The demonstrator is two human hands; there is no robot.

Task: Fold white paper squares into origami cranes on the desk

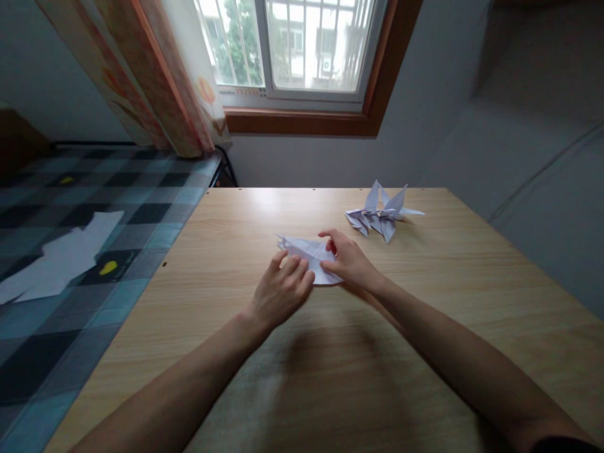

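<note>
A partly folded sheet of white paper [317,251] lies on the wooden table, its layered, pointed end towards the left. My left hand [285,283] is closed on the paper's left part, the fingers curled over it. At the right end, my right hand [348,258] holds the paper between a bent thumb and fingers. The fingers cover parts of both ends, so some of the folds are hidden. Behind my right hand stands a folded white paper figure [382,212] with pointed, wing-like flaps.
The wooden table [226,251] reaches back towards the wall under a barred window [325,47]. On its left is a bed with a checked cover [61,340], where several white paper sheets [66,258] lie. A curtain [155,75] hangs by the window.
</note>
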